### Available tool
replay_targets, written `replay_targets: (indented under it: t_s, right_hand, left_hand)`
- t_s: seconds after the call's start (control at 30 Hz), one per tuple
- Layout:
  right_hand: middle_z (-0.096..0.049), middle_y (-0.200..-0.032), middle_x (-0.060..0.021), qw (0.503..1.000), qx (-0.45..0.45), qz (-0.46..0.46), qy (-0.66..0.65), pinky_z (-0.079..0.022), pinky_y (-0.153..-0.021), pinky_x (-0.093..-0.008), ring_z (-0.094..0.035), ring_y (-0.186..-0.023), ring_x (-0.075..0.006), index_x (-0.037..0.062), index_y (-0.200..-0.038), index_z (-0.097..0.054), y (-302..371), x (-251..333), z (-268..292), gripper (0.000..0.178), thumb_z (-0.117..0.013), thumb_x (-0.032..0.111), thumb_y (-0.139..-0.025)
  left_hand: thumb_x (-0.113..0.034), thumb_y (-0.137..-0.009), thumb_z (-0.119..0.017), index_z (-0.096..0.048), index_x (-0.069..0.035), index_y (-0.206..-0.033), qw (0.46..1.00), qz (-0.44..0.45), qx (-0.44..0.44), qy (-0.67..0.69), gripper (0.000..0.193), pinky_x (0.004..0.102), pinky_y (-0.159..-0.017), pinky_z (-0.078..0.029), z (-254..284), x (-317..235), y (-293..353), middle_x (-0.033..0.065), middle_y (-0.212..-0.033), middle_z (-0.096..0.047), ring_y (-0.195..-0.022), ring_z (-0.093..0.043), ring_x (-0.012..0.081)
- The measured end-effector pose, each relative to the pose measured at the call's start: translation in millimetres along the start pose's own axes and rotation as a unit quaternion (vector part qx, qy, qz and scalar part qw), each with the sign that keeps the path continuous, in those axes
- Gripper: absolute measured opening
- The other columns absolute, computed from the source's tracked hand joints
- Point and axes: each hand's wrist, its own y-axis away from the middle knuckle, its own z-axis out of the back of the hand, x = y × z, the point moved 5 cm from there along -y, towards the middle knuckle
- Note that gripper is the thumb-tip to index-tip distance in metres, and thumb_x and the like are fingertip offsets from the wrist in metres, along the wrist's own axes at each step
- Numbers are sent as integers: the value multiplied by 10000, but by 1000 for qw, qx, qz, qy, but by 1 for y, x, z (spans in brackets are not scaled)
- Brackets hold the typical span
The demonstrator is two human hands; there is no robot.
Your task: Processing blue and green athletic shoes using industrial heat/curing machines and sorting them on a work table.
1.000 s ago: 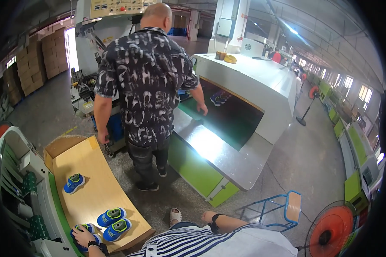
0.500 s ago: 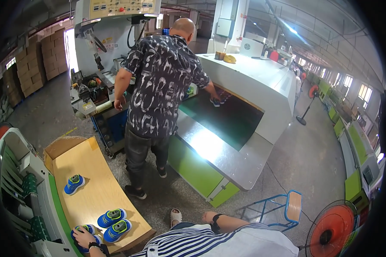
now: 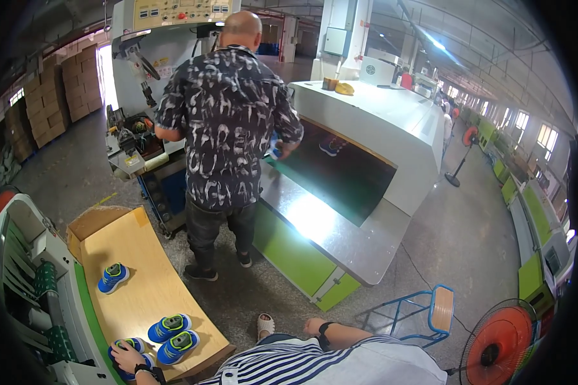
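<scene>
At the lower left, my left hand [image 3: 127, 357] is curled over a blue sneaker [image 3: 139, 342] with lime trim, at the near end of a wooden board [image 3: 128, 237]. Right beside it stand two matching sneakers, one blue sneaker [image 3: 169, 327] and another blue sneaker [image 3: 178, 347], with grey inserts in their openings. A single blue sneaker [image 3: 113, 278] sits farther up the board. My right hand [image 3: 313, 326] rests low by my lap, a dark band on its wrist; its fingers are too small to make out.
A co-worker [image 3: 231, 128] in a patterned shirt stands ahead, between a machine [image 3: 160, 64] and a large white-and-green conveyor unit [image 3: 366, 147] with sneakers [image 3: 329, 147] on its dark belt. A blue-framed stool [image 3: 440, 308] and an orange fan [image 3: 494, 343] are at the right.
The co-worker has drawn an arm back from the belt, straightened and shifted left, now holding a blue sneaker. My hands have hardly moved.
</scene>
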Motion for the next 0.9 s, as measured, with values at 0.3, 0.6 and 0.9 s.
replay_targets:
  t_s: [0.3, 0.6, 0.9]
  right_hand:
    - [-740, -903, -109, 1000, -7, 26, 4, -533, -801, -415, -697, -872, -286, 114, -955, -744, 55, -74, 44, 295, -652, 348, -801]
    - [-713, -781, -130, 997, -37, 62, -1, -522, -708, -425, -680, -746, -289, 80, -872, -735, 95, -114, 68, 271, -647, 326, -799]
    - [-694, -693, -93, 998, -31, 53, -9, -516, -624, -401, -669, -652, -248, 91, -848, -736, 71, -76, 32, 266, -643, 338, -813]
  left_hand:
    - [-487, -1031, -402, -468, -127, -1387, 1000, -6, -7, -1, 511, 474, -827, -500, 75, -23, 71, 124, -1211, -557, -1077, -596, 330]
    - [-491, -1034, -391, -468, -123, -1383, 1000, -6, 3, -2, 513, 478, -819, -501, 110, -32, 113, 124, -1216, -556, -1077, -598, 332]
    - [-490, -1035, -389, -471, -122, -1377, 1000, -12, -4, 3, 509, 485, -805, -506, 67, -6, 74, 129, -1203, -562, -1061, -606, 337]
